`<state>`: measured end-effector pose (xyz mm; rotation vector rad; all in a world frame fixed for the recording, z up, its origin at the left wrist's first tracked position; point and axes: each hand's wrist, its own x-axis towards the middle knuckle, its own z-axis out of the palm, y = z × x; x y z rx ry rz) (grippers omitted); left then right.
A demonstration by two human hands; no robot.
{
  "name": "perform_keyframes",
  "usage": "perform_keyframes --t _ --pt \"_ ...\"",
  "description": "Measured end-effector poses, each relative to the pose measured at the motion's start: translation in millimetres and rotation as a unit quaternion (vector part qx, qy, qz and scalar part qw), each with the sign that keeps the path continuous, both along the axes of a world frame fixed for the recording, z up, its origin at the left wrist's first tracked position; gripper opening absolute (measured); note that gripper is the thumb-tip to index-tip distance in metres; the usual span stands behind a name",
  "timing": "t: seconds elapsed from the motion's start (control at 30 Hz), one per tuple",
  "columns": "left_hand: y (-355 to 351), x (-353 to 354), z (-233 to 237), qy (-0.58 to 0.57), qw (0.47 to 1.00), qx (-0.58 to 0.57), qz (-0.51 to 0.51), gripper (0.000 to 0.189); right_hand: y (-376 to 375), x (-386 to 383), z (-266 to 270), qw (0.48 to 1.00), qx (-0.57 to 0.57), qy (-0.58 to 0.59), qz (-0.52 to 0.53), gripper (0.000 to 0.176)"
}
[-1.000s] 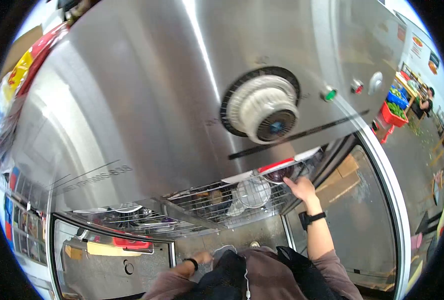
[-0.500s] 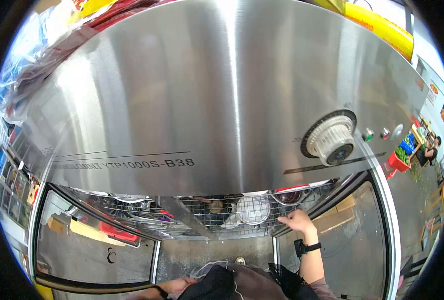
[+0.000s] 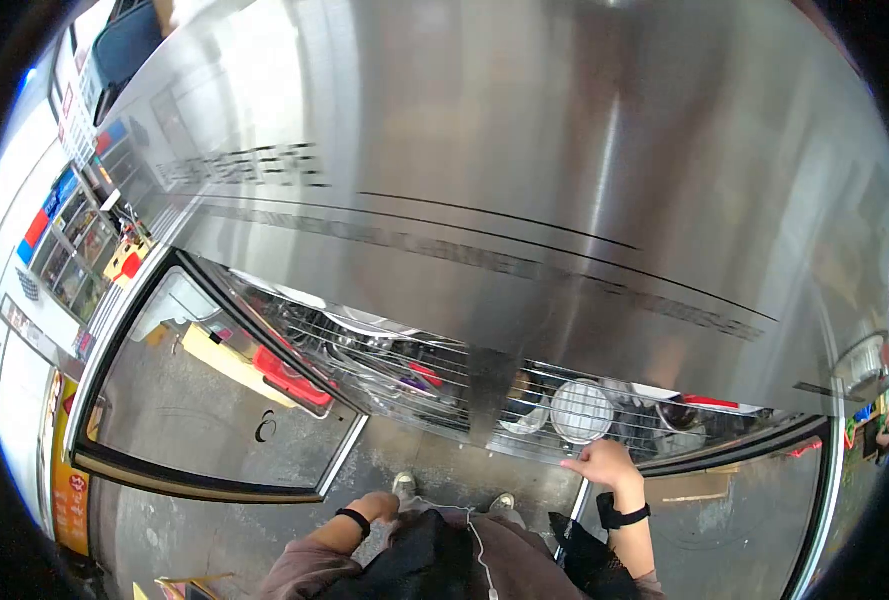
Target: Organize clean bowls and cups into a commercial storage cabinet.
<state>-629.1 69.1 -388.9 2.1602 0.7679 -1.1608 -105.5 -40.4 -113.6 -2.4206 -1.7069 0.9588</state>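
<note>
Wearer's dark hooded top point(image 3: 445, 560) fills the bottom edge at 6 o'clock, with pale shoes point(image 3: 405, 487) on grey concrete floor point(image 3: 445, 462) just beyond.

Left hand point(image 3: 377, 505), black band at the wrist, hangs low by the body at 7 o'clock. It touches nothing, and it is too small to tell if the fingers are curled or loose.

Right hand point(image 3: 603, 465), black watch point(image 3: 625, 515) on the wrist, is raised at 5 o'clock. Its knuckles are bent and one finger reaches toward 9 o'clock, right at the front edge of a long silver wire rack point(image 3: 445, 400). Can't tell whether it grips the wire or only rests there. It carries no item.

The rack sits inside a tall stainless steel cabinet point(image 3: 525, 180). A round pale bowl point(image 3: 582, 412) sits on it directly above the right hand, w/ a dark bowl point(image 3: 680, 415) at its 3 o'clock and more metal dishes plus a small red item point(image 3: 425, 375) toward 9 o'clock.

Two black-framed glass doors stand swung open, one at 8 o'clock point(image 3: 215, 420) and one at 4 o'clock point(image 3: 725, 510).

Progress, as a judgement: access is done, since both doors are open. The dishes all seem still on the rack and none is in hand, so handling looks barely begun.
</note>
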Motion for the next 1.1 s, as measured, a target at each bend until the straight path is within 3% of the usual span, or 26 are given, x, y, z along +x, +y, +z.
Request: perform_keyframes --t 0.07,0.1,0.17,0.23,0.3,0.43,0.57,0.7,0.73,0.8,0.9,1.0,1.1 --pt "25 -10 28 -0.132 0.988 0.070 0.037 0.028 18 -29 7 0.999 0.008 -0.012 0.041 0.065" --pt "46 -4 80 -0.172 0.980 0.092 0.029 0.028 30 -48 15 0.998 0.005 -0.008 0.057 0.062" --pt "71 -5 175 -0.282 0.919 0.169 0.216 0.026 52 -91 22 0.996 0.036 0.035 0.073 0.058" --pt "109 -19 208 -0.407 0.837 0.237 0.280 0.028 84 -139 44 0.994 0.049 0.060 0.079 0.053" --pt "149 -27 247 -0.545 0.737 0.302 0.261 0.039 113 -188 73 0.986 0.121 0.097 0.055 0.046" --pt "219 -44 293 -0.615 0.650 0.370 0.251 0.059 163 -249 87 0.961 0.257 0.103 0.012 0.033" --pt "264 -51 308 -0.652 0.604 0.384 0.252 0.064 195 -283 97 0.930 0.364 0.027 -0.034 0.026" --pt "289 -52 300 -0.640 0.630 0.366 0.243 0.067 203 -305 105 0.913 0.399 0.033 -0.081 0.020" --pt "298 -51 294 -0.647 0.614 0.401 0.210 0.067 203 -309 105 0.912 0.400 0.034 -0.085 0.019" --pt "299 -51 288 -0.635 0.637 0.361 0.245 0.066 205 -315 106 0.912 0.400 0.023 -0.093 0.019" --pt "296 -51 289 -0.657 0.626 0.321 0.270 0.064 207 -316 105 0.905 0.411 0.013 -0.108 0.019" --pt "298 -55 292 -0.670 0.607 0.351 0.245 0.061 215 -313 105 0.891 0.440 0.005 -0.115 0.021" --pt "295 -58 305 -0.712 0.551 0.331 0.282 0.048 225 -310 99 0.866 0.488 0.003 -0.111 0.024"
